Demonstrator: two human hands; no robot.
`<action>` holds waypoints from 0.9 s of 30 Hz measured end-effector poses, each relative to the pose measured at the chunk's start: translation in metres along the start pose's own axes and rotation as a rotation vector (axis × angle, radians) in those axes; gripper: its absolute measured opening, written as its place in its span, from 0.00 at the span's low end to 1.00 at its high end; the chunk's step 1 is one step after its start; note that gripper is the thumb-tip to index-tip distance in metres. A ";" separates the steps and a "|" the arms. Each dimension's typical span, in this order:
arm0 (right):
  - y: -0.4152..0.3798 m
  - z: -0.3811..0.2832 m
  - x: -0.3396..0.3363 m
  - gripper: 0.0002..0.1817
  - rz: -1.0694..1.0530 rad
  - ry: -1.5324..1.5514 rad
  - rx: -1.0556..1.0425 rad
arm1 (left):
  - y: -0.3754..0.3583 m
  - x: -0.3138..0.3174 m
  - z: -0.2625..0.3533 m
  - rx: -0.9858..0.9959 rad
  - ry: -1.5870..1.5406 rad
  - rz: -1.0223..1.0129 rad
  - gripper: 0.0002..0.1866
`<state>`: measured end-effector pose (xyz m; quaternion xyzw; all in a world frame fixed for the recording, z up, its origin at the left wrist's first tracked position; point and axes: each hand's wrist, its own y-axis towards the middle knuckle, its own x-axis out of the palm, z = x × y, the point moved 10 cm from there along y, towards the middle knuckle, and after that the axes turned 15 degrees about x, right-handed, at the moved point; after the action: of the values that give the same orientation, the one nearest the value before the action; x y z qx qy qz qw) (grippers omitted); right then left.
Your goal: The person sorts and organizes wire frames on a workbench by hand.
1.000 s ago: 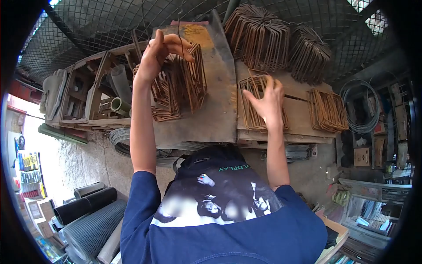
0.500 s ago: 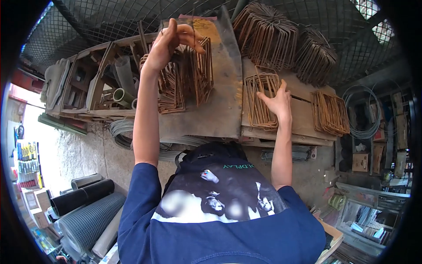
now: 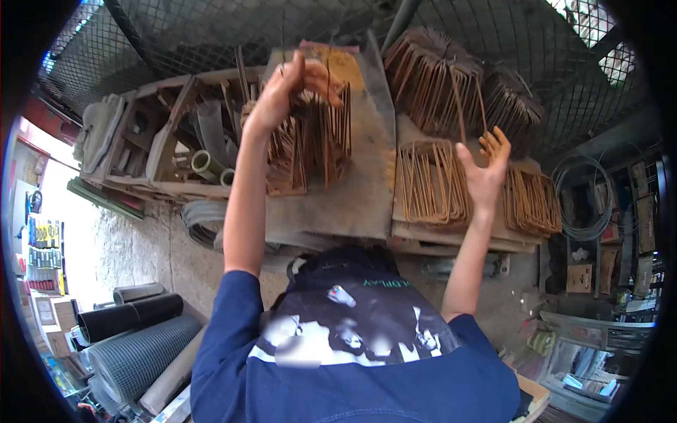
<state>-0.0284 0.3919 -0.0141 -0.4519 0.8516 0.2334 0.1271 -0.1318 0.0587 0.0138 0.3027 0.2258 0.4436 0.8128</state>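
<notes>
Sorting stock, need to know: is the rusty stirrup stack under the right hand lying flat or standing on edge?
Lying flat: the stirrup stack rests broadside on the wooden bench, beside the open right hand.

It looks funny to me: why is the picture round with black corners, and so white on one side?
Head view: a fisheye lens bends the workbench edges and blackens the corners; daylight overexposes the left side, while the rusty wire frames stay sharp.

Wire-mesh wall [image 3: 176, 28], concrete floor [image 3: 134, 247], daylight at left
</notes>
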 end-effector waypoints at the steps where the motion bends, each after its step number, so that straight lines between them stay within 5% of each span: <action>1: 0.005 -0.015 0.000 0.43 -0.085 0.203 -0.007 | -0.001 -0.002 -0.002 -0.034 0.004 0.026 0.41; 4: 0.018 -0.082 -0.003 0.40 -0.307 0.533 -0.128 | -0.001 0.001 -0.003 -0.009 -0.057 0.022 0.38; 6: 0.023 -0.126 -0.009 0.40 -0.330 0.557 -0.260 | -0.003 0.001 -0.006 0.008 -0.180 0.000 0.27; 13: 0.010 -0.214 0.004 0.44 -0.422 0.542 -0.500 | -0.004 0.002 -0.003 -0.013 -0.162 0.014 0.25; 22: -0.006 -0.177 0.040 0.47 -0.545 0.323 -0.462 | -0.005 -0.001 -0.010 -0.046 -0.106 0.049 0.34; 27: -0.025 -0.120 0.068 0.49 -0.599 0.157 -0.374 | -0.007 -0.003 -0.010 -0.034 -0.209 0.151 0.29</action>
<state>-0.0461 0.2697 0.0527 -0.7135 0.6310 0.3021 0.0390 -0.1360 0.0559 0.0026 0.3498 0.1089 0.4733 0.8011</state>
